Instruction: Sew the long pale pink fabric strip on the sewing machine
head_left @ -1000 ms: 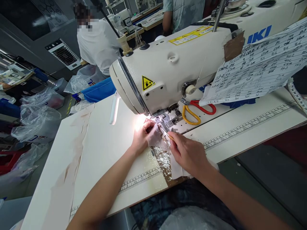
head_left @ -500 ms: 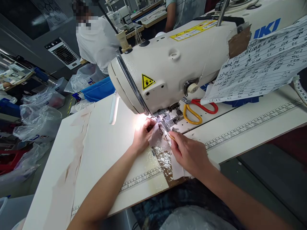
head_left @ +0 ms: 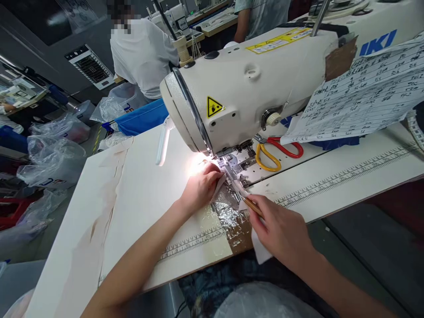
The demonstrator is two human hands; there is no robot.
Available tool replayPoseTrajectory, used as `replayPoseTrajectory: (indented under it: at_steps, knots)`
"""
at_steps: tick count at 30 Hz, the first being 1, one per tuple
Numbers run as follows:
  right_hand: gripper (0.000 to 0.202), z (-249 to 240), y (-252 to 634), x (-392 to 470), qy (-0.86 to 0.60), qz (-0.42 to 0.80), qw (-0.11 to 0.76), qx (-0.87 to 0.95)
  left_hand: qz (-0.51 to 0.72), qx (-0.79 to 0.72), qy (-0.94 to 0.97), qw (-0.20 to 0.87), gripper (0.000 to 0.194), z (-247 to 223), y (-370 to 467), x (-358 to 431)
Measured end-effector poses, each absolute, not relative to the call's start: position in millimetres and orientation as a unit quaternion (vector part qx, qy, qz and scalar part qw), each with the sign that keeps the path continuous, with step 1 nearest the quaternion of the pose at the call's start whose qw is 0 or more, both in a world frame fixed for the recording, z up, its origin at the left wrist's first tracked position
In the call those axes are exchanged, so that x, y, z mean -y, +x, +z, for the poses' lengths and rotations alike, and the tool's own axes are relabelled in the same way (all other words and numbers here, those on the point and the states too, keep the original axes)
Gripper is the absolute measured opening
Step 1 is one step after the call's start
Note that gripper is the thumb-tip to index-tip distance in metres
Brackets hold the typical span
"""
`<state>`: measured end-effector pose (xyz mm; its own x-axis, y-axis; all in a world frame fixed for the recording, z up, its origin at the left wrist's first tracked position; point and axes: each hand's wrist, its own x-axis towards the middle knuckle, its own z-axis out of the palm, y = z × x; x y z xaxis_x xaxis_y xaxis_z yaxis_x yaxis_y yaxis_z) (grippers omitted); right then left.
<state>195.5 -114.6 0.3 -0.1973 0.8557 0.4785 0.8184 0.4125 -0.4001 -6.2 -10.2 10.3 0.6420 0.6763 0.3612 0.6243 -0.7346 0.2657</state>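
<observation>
Presently, step: guide the cloth flat and steady under the presser foot, fingertips well clear of the needle.
Counter (head_left: 132, 194): smooth cream board, printed ruler along its near edge.
Left hand (head_left: 200, 187): grip pressed flat on the pale fabric piece (head_left: 218, 187), fingers together.
Sewing machine (head_left: 251, 92): glossy rounded cream head.
Right hand (head_left: 281, 227): grip pinched on a thin wooden stick (head_left: 251, 204), tip on the fabric.
Scissors (head_left: 274, 152): red and yellow loops.
</observation>
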Motion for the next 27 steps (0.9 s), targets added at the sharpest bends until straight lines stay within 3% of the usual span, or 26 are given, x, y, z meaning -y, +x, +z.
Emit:
replayPoseTrajectory:
  at_steps: [5, 14, 27]
  knots:
    - [0.021, 13, 226, 166, -0.488, 0.253, 0.333, 0.766, 0.132, -0.367, 0.919, -0.05, 0.03, 13, -2, 23]
    - [0.025, -11, 246, 203, -0.522, 0.258, 0.332, 0.743, 0.097, -0.434, 0.891, -0.095, 0.033, 6, 16, 42]
    - [0.025, -20, 249, 202, -0.591, 0.412, 0.303, 0.624, 0.098, -0.397, 0.902, -0.139, 0.034, -1, 9, 52]
